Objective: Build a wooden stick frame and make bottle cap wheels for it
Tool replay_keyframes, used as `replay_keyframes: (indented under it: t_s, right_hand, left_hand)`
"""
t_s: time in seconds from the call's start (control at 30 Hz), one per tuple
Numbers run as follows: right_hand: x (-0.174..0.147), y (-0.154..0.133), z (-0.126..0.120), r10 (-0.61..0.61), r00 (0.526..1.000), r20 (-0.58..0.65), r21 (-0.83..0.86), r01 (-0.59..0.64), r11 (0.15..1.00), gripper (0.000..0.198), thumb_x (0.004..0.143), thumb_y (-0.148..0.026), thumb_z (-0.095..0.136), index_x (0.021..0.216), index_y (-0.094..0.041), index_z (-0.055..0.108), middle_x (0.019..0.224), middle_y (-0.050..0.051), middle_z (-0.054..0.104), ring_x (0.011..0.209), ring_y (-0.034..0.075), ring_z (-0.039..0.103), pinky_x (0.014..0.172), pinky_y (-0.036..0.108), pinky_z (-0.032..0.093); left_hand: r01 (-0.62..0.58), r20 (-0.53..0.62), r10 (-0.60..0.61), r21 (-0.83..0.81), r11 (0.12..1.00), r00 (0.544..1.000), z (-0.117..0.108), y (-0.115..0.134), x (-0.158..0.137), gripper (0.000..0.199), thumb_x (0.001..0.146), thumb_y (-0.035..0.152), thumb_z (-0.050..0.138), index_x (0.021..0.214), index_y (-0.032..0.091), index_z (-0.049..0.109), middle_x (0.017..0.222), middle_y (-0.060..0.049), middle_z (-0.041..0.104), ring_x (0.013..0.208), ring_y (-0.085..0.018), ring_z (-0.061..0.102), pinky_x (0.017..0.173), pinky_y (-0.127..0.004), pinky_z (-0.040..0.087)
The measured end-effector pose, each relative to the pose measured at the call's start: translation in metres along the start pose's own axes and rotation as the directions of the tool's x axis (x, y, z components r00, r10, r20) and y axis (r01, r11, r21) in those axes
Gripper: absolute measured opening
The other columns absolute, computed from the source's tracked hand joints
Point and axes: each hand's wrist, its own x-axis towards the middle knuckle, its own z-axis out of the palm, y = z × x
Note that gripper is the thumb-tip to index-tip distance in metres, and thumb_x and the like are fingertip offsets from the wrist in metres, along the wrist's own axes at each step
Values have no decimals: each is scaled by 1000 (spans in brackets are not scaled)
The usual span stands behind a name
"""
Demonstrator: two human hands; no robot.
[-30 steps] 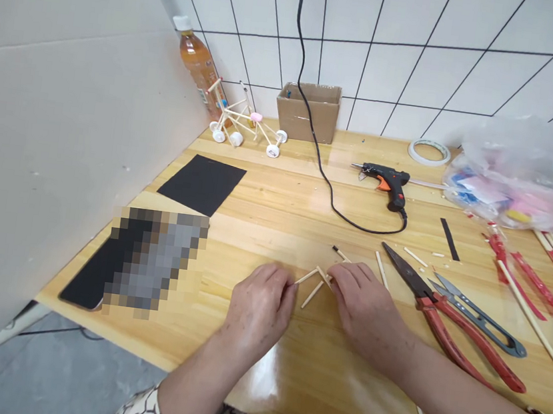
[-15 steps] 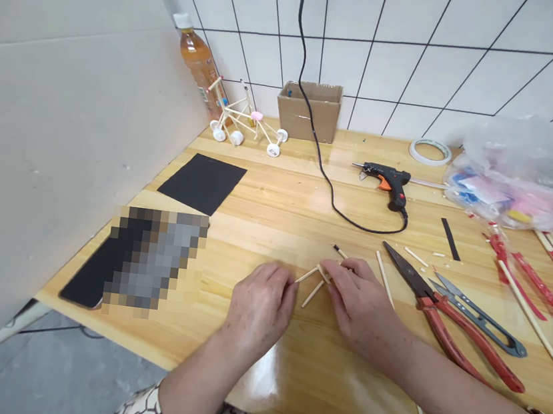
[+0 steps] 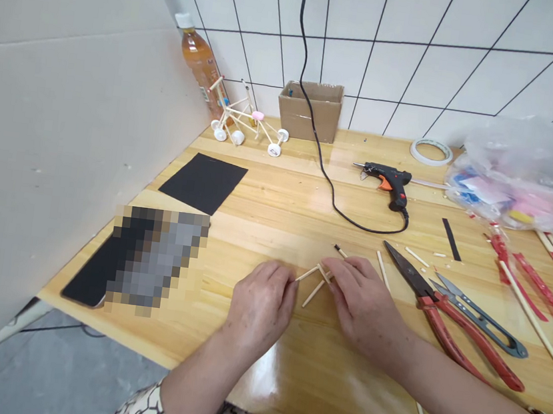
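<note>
My left hand point(image 3: 264, 299) is closed, its thumb and fingers pinching the left end of a thin wooden stick point(image 3: 307, 272). My right hand point(image 3: 365, 305) is closed round the other side of a small frame of joined sticks, whose short pieces meet at an angle by the fingertips. One leg of this stick frame point(image 3: 315, 294) slants down to the left between my hands. A black-tipped stick end point(image 3: 338, 249) pokes out beyond my right fingers. Most of the frame's right part is hidden under my right hand.
Right of my hands lie red-handled pliers point(image 3: 444, 321), thread snips point(image 3: 485, 316) and loose sticks. Farther back are a glue gun point(image 3: 385, 179), a tape roll point(image 3: 431, 152) and a cardboard box point(image 3: 312, 117). A wheeled stick model point(image 3: 239, 118), a bottle point(image 3: 197, 53) and black card point(image 3: 203, 183) stand or lie leftward.
Both hands keep their hold on the stick frame with almost no movement. The whole view has shifted very slightly.
</note>
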Motion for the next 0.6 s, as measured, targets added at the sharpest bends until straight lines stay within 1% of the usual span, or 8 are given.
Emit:
replay_keyframes:
  t_s: [0.07,0.13,0.23,0.3,0.4,0.5,0.6]
  right_hand:
    - [0,3,-4,8,999,-35,-75,-10,997,36,78,-2,41,113,-5,50,99,15,61,92,25,49,82,39,45]
    - [-1,7,-8,34,999,-40,-165,-40,985,36,78,-3,42,113,-2,51,101,17,61,93,26,50,83,39,44]
    - [-2,13,-11,87,996,0,-276,-84,957,34,78,-4,44,110,-1,55,98,17,61,92,27,51,82,39,43]
    - [-3,14,-12,116,993,29,-318,-101,943,32,78,-4,45,107,-1,57,95,17,61,89,26,52,81,39,44]
    - [-3,14,-11,128,989,67,-350,-97,932,31,78,-4,46,107,-1,58,94,16,61,88,26,52,80,38,44]
    - [-3,11,-10,119,990,78,-359,-84,929,31,78,-3,45,106,-2,58,94,16,61,87,26,53,80,38,44]
    - [-3,8,-10,118,989,85,-345,-82,935,33,78,-1,43,107,-2,58,96,16,61,88,26,53,80,37,44]
  left_hand:
    - [-8,-11,8,-21,1000,1000,-1,-1,0,13,86,20,47,76,19,57,75,-1,60,74,-17,57,62,-27,42]
    - [-34,-48,32,-51,998,998,-2,-1,-1,11,86,20,48,79,19,57,77,-2,61,75,-17,57,63,-26,43]
    - [-129,-137,114,-103,986,984,-2,1,-2,10,86,17,49,83,17,58,80,-3,61,77,-16,56,67,-26,44]
    - [-190,-161,171,-113,975,972,-1,6,-3,12,86,16,49,82,17,59,78,-4,60,75,-16,54,66,-26,44]
    - [-246,-125,236,-74,966,964,1,16,-3,15,86,14,48,77,17,60,72,-4,58,68,-16,50,60,-26,42]
    - [-301,-61,299,-23,953,952,5,25,-4,16,83,10,49,72,16,59,72,-4,57,67,-17,48,59,-27,42]
    - [-330,-24,331,26,944,943,7,30,-4,13,80,7,51,79,15,60,79,-6,58,70,-18,48,61,-28,44]
